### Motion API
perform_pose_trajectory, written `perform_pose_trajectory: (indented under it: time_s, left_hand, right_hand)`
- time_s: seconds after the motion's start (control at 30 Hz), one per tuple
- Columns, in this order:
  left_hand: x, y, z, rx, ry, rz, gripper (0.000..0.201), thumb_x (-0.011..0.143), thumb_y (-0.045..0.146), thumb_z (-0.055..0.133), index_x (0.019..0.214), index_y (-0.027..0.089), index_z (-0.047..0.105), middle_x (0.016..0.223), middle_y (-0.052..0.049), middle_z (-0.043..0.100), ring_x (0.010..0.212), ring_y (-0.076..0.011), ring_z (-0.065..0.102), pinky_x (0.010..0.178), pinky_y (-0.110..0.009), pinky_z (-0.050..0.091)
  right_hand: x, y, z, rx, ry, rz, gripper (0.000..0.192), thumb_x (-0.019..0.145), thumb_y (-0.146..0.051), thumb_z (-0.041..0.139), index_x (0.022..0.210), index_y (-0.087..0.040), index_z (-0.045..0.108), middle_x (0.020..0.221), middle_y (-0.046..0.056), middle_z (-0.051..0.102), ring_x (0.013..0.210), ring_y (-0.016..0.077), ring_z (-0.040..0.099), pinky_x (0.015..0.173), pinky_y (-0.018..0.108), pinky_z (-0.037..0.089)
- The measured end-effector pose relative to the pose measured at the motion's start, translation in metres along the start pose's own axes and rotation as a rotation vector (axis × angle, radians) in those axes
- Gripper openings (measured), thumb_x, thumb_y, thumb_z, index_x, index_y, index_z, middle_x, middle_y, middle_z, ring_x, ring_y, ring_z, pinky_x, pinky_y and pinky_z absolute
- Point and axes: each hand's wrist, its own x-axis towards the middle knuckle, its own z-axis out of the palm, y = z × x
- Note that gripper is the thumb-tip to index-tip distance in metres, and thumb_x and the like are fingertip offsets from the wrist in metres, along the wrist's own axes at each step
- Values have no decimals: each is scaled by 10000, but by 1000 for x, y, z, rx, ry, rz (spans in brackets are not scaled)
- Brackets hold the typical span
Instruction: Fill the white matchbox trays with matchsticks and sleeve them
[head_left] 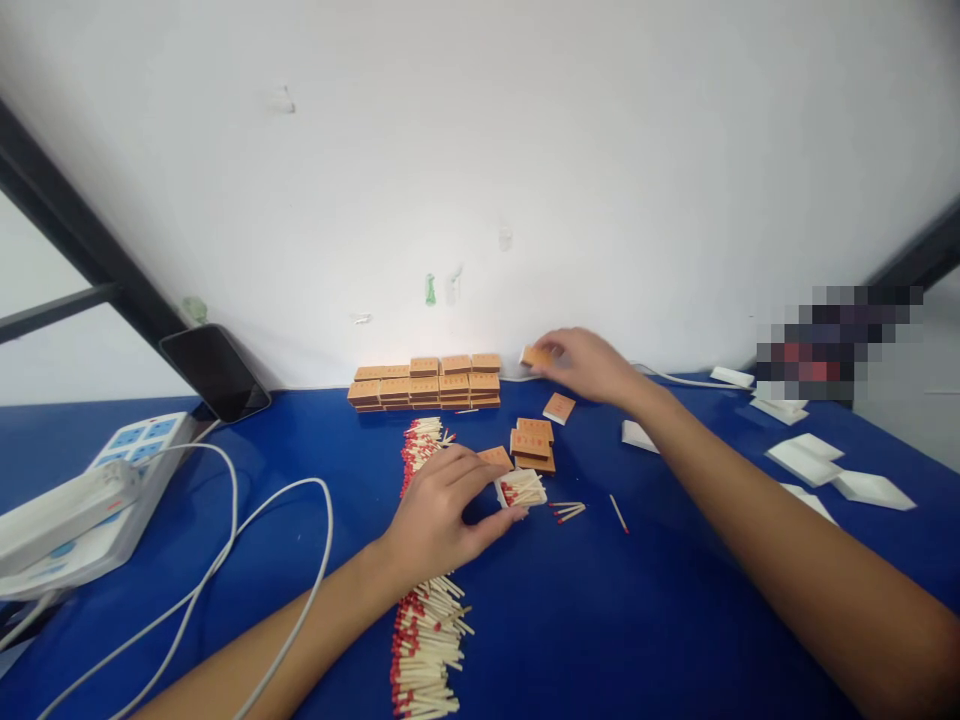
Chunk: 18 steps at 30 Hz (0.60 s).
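1 head camera looks forward and down, close over the table [660,620].

A small hand-packing workshop: a blue table [225,560] against a bare white wall [480,150], stacked matchboxes [425,384], loose matches [424,640], a power strip [112,490].

Matt blue table [637,620]; orange cardboard matchboxes [424,384], matt; wooden matches [427,640], red heads; white paper trays [806,458] at right; glossy black phone [216,372], smooth plastic power strip [112,495] at left.

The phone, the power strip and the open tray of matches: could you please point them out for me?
phone [216,372], head view, middle of its dark screen.
power strip [139,447], head view, its socket face.
open tray of matches [523,489], head view, on the matches inside.
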Motion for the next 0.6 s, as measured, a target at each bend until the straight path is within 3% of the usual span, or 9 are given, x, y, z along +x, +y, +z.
perform_pose_trajectory:
  time_s: [0.07, 0.17, 0.37, 0.6]
  left_hand:
    - [0, 0, 0, -2, -1, 5, 370, 939, 374, 764, 1250, 188, 692, 1032, -81, 774, 927, -237, 671, 859, -425, 561]
    - [0, -1, 0, -2, -8, 1, 378, 938, 367, 766, 1256, 181, 685, 1029, -82, 769, 930, -237, 670, 860, -420, 558]
    - [1, -3, 0, 2, -11, -2, 361, 934, 365, 768, 1237, 182, 695, 1006, -80, 766, 922, -238, 669, 861, -419, 552]
    - [0, -3, 0, 3, -14, -4, 368, 936, 358, 768, 1243, 170, 692, 1005, -76, 764, 917, -226, 664, 854, -409, 552]
  right_hand:
    - [2, 1, -4, 3, 33, 10, 314, 942, -359, 650, 1197, -188, 714, 1176, 148, 743, 1042, 325, 669, 894, 433, 491]
    - [2, -2, 2, 29, -11, -20, 280, 876, -324, 750, 1128, -203, 729, 1084, 112, 760, 948, 284, 686, 840, 385, 501]
    - [-4, -13, 16, 102, -103, -24, 292, 888, -325, 744, 1153, -205, 710, 968, 76, 754, 857, 234, 683, 762, 335, 506]
    - [-36, -2, -10, 90, -211, 19, 397, 908, -433, 659, 1239, -212, 672, 996, 86, 750, 859, 236, 680, 743, 348, 493]
